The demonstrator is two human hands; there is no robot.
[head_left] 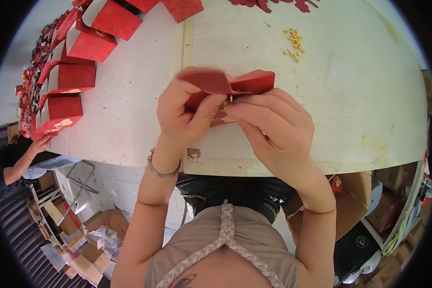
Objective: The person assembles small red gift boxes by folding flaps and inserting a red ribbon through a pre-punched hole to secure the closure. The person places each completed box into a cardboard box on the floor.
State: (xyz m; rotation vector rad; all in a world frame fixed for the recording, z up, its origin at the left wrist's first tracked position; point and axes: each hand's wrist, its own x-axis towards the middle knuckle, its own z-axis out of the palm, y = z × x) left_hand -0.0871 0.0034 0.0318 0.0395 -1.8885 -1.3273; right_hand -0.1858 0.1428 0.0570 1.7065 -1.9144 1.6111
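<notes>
A red folded paper box is held up above the table in front of me. My left hand grips its left side, with the thumb pressed near the middle of the box. A small gold fastener shows at the middle, between my two hands. Closed in a pinch, my right hand has its fingertips against this fastener and the box edge. Part of the box is covered by my fingers, and the fastener's far end is hidden.
Several gold fasteners lie loose on the white table. Red cut-out pieces sit at the far edge. A row of red boxes lines the left, where another person's hand touches the nearest. An open carton stands below, at right.
</notes>
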